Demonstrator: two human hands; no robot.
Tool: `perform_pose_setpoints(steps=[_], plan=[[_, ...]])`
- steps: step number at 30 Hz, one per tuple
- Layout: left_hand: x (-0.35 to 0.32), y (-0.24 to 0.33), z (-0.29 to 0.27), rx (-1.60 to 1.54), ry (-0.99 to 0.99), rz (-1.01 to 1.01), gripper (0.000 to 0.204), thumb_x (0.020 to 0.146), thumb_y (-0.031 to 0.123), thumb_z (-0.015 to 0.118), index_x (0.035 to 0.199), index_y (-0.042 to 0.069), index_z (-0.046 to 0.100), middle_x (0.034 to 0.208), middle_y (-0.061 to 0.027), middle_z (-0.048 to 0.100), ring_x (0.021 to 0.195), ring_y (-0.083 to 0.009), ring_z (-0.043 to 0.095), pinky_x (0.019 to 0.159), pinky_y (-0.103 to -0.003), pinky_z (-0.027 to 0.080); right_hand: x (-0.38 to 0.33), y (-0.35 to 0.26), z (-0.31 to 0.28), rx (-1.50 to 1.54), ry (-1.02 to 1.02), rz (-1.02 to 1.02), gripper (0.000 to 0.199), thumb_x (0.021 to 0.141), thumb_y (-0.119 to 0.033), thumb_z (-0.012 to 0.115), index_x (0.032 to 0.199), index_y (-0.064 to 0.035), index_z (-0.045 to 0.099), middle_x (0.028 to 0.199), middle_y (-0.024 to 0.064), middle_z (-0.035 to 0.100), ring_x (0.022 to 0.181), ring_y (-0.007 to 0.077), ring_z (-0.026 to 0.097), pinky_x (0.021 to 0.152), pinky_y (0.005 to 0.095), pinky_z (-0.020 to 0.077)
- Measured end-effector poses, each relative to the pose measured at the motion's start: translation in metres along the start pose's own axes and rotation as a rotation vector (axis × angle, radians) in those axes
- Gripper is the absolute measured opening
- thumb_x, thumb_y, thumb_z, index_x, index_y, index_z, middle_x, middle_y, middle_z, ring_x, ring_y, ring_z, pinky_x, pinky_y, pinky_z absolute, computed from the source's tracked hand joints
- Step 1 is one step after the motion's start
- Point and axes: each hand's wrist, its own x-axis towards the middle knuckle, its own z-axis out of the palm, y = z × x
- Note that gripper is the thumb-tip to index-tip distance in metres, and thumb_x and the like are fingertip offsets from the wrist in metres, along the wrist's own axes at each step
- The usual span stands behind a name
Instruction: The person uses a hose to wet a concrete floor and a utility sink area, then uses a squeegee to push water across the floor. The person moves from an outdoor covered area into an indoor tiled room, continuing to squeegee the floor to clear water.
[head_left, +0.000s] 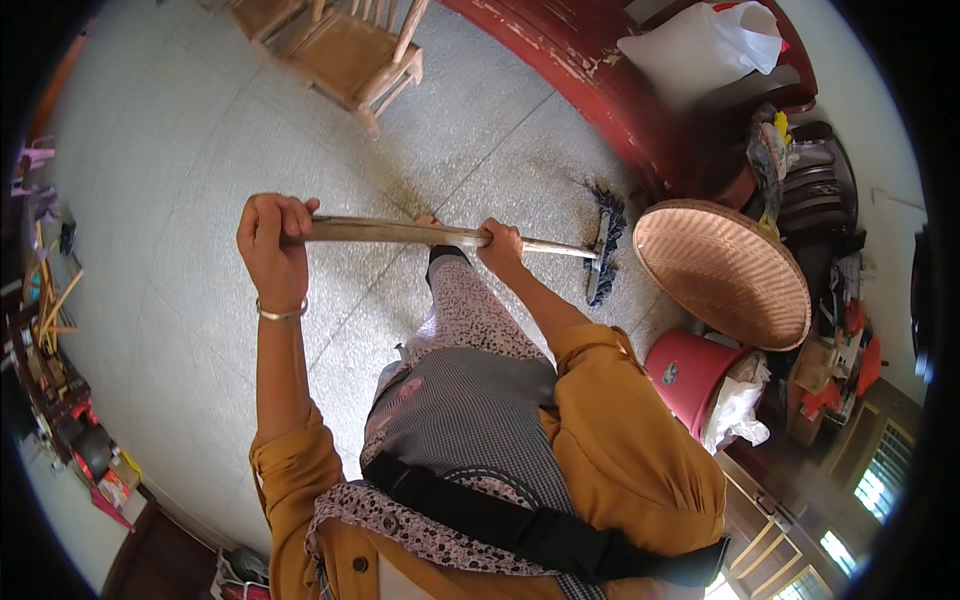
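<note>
Both my hands grip a long wooden broom handle (390, 232) held nearly level across the picture. My left hand (272, 245) closes around its thick end at the left; a thin bracelet sits on that wrist. My right hand (500, 245) holds the handle further along, toward the dark bristled broom head (604, 250). The head rests on the speckled stone floor (200, 180), by a patch of dust. My sleeves are mustard yellow.
A round woven basket tray (722, 270) leans just right of the broom head, above a red bucket (690, 370). A wooden chair (345, 50) stands at the top. A dark red wooden frame (600, 90) runs along the upper right. Clutter lines the left wall.
</note>
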Motion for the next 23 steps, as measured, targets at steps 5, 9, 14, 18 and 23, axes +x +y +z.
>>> perform_pose_setpoints(steps=[5, 9, 14, 18, 23], plan=[[0.116, 0.002, 0.015, 0.005, 0.023, 0.037, 0.022, 0.088, 0.02, 0.042, 0.071, 0.006, 0.045, 0.057, 0.0014, 0.033, 0.054, -0.0105, 0.035, 0.073, -0.034, 0.04, 0.111, -0.025, -0.01, 0.0, 0.033, 0.004, 0.015, 0.058, -0.004, 0.055, 0.071, -0.0096, 0.055, 0.065, 0.013, 0.058, 0.065, 0.0329, 0.056, 0.059, 0.0406, 0.0438], [0.155, 0.029, -0.023, 0.054, 0.167, 0.102, 0.02, 0.087, 0.019, 0.042, 0.071, 0.007, 0.044, 0.057, 0.002, 0.03, 0.056, -0.0101, 0.032, 0.076, -0.033, 0.038, 0.177, -0.081, 0.007, 0.059, -0.003, -0.142, 0.011, 0.057, -0.009, 0.059, 0.067, -0.0115, 0.055, 0.059, 0.0094, 0.056, 0.06, 0.0301, 0.056, 0.06, 0.0377, 0.0431], [0.142, 0.099, -0.087, 0.056, 0.449, 0.227, 0.025, 0.086, 0.022, 0.045, 0.066, 0.007, 0.045, 0.056, 0.0018, 0.027, 0.054, -0.0119, 0.032, 0.074, -0.033, 0.04, 0.225, -0.185, 0.033, 0.123, -0.137, -0.45, 0.017, 0.052, -0.012, 0.063, 0.066, -0.0112, 0.053, 0.06, 0.0085, 0.056, 0.06, 0.0288, 0.054, 0.064, 0.0385, 0.0373], [0.102, 0.141, -0.107, 0.176, 0.538, 0.33, 0.031, 0.086, 0.028, 0.045, 0.061, 0.012, 0.038, 0.055, 0.0032, 0.024, 0.054, -0.0099, 0.029, 0.073, -0.031, 0.038, 0.249, -0.254, 0.054, 0.112, -0.304, -0.664, 0.018, 0.051, -0.013, 0.062, 0.066, -0.0105, 0.054, 0.062, 0.009, 0.057, 0.062, 0.0287, 0.056, 0.064, 0.0383, 0.0377], [0.046, 0.141, -0.134, 0.404, 0.381, 0.402, 0.025, 0.084, 0.031, 0.048, 0.068, 0.011, 0.048, 0.052, 0.003, 0.023, 0.052, -0.0087, 0.032, 0.077, -0.035, 0.039, 0.267, -0.29, 0.063, -0.038, -0.541, -0.871, 0.02, 0.055, -0.013, 0.062, 0.074, -0.0091, 0.059, 0.068, 0.0127, 0.059, 0.07, 0.0279, 0.059, 0.075, 0.0358, 0.0407]])
